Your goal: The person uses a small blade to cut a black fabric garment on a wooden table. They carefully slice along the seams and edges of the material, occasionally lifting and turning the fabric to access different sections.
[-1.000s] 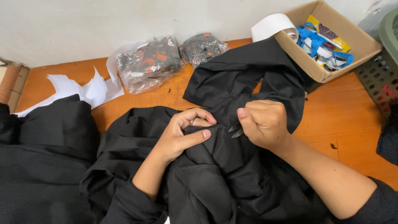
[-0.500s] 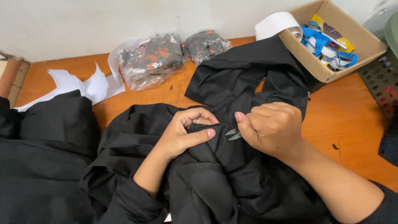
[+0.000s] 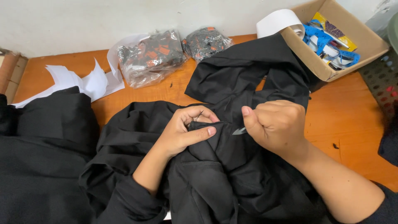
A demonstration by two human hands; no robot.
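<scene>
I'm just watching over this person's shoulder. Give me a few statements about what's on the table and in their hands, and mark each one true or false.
1. The left hand pinches a fold of the black garment. True.
2. The right hand is empty. False: it is closed around a small metal tool whose pointed tip pokes out toward the left hand.
3. The cardboard box sits at the far right of the orange table. True.
4. The two plastic bags lie on top of the garment. False: they lie on the table by the wall, apart from it.
5. The white paper scraps are inside the box. False: they lie at the table's left.
</scene>
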